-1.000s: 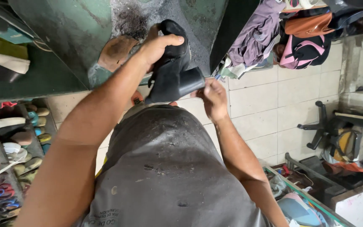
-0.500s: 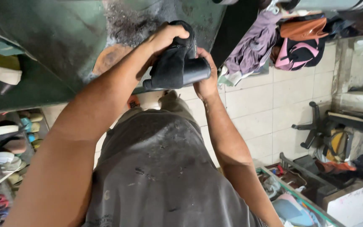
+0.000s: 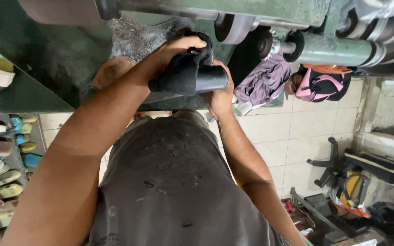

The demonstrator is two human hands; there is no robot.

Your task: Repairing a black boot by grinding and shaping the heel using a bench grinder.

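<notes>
Black block-heeled shoe (image 3: pixel 185 73) held up just below the green machine's spinning wheel (image 3: pixel 233 28), long axis running left to right, left hand (image 3: pixel 174 52) clamped over its top, right hand (image 3: pixel 220 98) cupped beneath the heel (image 3: pixel 210 79).

Green machine body (image 3: pixel 60 54) and shaft (image 3: pixel 334 48) block ahead; tiled floor (image 3: pixel 297 132) open right.
</notes>
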